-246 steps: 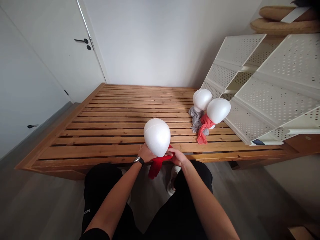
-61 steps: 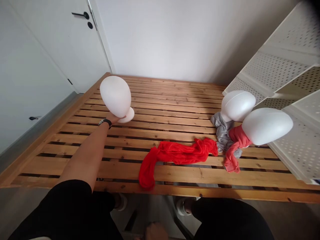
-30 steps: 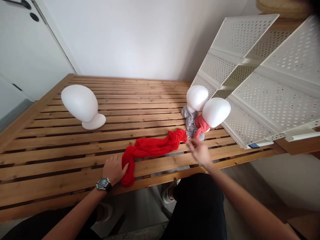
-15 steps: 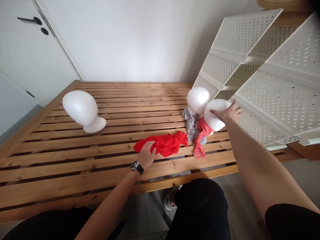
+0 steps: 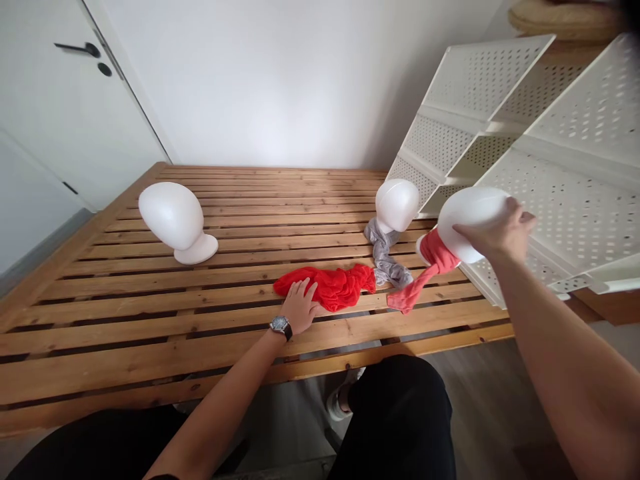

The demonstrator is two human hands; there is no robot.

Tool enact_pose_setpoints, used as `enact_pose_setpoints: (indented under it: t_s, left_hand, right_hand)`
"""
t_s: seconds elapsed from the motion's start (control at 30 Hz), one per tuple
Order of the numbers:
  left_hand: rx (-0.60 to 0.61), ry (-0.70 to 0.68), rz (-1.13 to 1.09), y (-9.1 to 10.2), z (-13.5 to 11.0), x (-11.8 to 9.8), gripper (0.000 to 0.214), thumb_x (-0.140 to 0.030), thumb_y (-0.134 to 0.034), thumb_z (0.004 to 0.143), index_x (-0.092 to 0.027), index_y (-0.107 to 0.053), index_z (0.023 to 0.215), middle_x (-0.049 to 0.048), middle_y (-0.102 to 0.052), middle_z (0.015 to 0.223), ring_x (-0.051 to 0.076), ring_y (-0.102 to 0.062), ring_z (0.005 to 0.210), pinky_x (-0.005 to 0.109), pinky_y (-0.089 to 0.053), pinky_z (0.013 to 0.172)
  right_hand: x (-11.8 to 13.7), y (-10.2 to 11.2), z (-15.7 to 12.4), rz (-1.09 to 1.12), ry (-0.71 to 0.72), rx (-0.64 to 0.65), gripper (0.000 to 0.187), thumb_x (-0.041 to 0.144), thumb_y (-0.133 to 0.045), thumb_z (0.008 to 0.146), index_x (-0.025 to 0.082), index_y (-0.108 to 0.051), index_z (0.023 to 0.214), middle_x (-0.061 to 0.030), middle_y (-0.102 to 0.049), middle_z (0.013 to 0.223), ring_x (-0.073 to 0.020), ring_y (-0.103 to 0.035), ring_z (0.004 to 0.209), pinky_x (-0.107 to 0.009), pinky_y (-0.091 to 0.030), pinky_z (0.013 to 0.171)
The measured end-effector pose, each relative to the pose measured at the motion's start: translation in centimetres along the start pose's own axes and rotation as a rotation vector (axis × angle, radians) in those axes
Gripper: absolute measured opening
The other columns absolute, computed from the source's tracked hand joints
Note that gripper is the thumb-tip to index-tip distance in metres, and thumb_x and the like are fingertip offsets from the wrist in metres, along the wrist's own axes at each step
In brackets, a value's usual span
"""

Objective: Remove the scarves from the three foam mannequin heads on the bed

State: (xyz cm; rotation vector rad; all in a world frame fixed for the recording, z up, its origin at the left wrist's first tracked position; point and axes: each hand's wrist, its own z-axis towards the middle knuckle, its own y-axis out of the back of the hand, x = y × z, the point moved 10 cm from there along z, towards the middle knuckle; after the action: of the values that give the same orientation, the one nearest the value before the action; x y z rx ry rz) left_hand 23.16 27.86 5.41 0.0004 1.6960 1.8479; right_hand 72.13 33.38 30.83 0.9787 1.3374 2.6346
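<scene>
1. Near the front edge of the slatted wooden bed (image 5: 150,347), the left hand (image 5: 299,308) lies open with its fingers spread, resting on the near side of a bunched bright red cloth (image 5: 330,288). A black wristwatch (image 5: 281,325) sits on that wrist.
2. Toward the bed's right edge, the right hand (image 5: 500,230) is closed over the top of a smooth white foam mannequin head (image 5: 470,223), gripping it tilted onto its side, above the slats.
3. A coral-red fabric scarf (image 5: 433,250) wraps the neck of that held head, and its tail runs down to the slats, ending just right of the red cloth.
4. Near the back right of the bed, an upright white foam mannequin head (image 5: 397,205) stands with a crumpled grey fabric scarf (image 5: 383,253) trailing from its neck, just beside the end of the red cloth.
5. Toward the bed's left side, a tilted white foam mannequin head on a round base (image 5: 173,217) stands well apart from both hands.
6. Past the bed's right edge leans a white perforated shelf unit (image 5: 565,180), with a round woven straw cushion (image 5: 565,19) beyond it.
</scene>
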Motion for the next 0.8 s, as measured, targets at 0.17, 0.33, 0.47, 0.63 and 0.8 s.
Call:
enact_pose_setpoints:
  t_s: [0.17, 0.33, 0.47, 0.63, 0.8]
  left_hand:
    - [-0.142, -0.009, -0.110, 4.4, -4.0, -1.7, 0.065, -0.036, -0.057, 0.098, -0.021, -0.039, 0.160, 0.0172, -0.045, 0.160, 0.034, -0.043, 0.149, 0.057, -0.034, 0.128]
    - [-0.243, -0.022, -0.345, 8.8, -6.6, -3.8, 0.058, -0.032, -0.053, 0.100, -0.020, -0.039, 0.155, 0.0176, -0.050, 0.150, 0.028, -0.050, 0.142, 0.050, -0.045, 0.122]
    - [-0.322, -0.011, -0.408, 11.1, -8.5, -4.1, 0.058, -0.031, -0.056, 0.098, -0.018, -0.041, 0.152, 0.0173, -0.049, 0.151, 0.027, -0.048, 0.144, 0.048, -0.042, 0.125]
    - [-0.293, 0.138, -0.375, 9.9, -11.9, -1.8, 0.069, -0.036, -0.065, 0.093, -0.018, -0.041, 0.154, 0.0168, -0.048, 0.153, 0.030, -0.046, 0.145, 0.051, -0.039, 0.125]
    - [-0.275, 0.440, -0.293, 7.6, -15.5, -0.5, 0.075, -0.048, -0.076, 0.083, -0.017, -0.050, 0.146, 0.0191, -0.061, 0.132, 0.037, -0.058, 0.128, 0.054, -0.047, 0.111]
  right_hand:
    - [7.5, 5.9, -5.4, 0.036, 0.216, -0.047, 0.132, 0.080, -0.088, 0.060, 0.024, -0.028, 0.164, -0.0273, -0.031, 0.153, -0.0515, -0.041, 0.142, -0.069, -0.036, 0.115]
    - [17.5, 4.6, -14.8, 0.033, 0.411, 0.123, 0.129, 0.076, -0.088, 0.064, 0.019, -0.027, 0.163, -0.0268, -0.041, 0.145, -0.0458, -0.050, 0.133, -0.062, -0.047, 0.108]
    - [22.8, 1.6, -22.9, 0.050, 0.453, 0.251, 0.122, 0.078, -0.083, 0.067, 0.022, -0.030, 0.161, -0.0241, -0.045, 0.140, -0.0441, -0.062, 0.114, -0.060, -0.056, 0.091]
    - [25.2, -2.3, -32.0, 0.054, 0.398, 0.340, 0.112, 0.077, -0.077, 0.073, 0.026, -0.029, 0.161, -0.0216, -0.046, 0.137, -0.0431, -0.063, 0.113, -0.056, -0.058, 0.086]
    - [26.5, -4.2, -37.7, -0.007, 0.327, 0.378, 0.106, 0.076, -0.071, 0.079, 0.026, -0.027, 0.162, -0.0249, -0.038, 0.144, -0.0480, -0.050, 0.126, -0.059, -0.057, 0.087]
